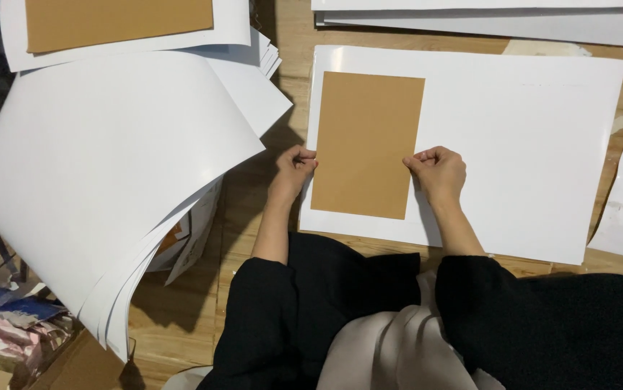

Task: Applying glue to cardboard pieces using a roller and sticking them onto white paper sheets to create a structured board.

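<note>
Loosely curled, the left hand [296, 163] and right hand [436, 169] pinch opposite edges of the brown card [366, 144], forearms angled inward over it.

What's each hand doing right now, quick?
Left hand: closed, pinching the left edge of the brown card.
Right hand: closed, pinching its right edge.

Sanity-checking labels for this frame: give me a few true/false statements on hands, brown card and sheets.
1. The brown card lies on a large white sheet. True.
2. Only the right hand touches the card. False: the left hand holds its left edge too.
3. A stack of curled white sheets sits to the left. True.
4. The card stands upright on edge. False: it lies flat.
5. The floor is wooden. True.
</note>
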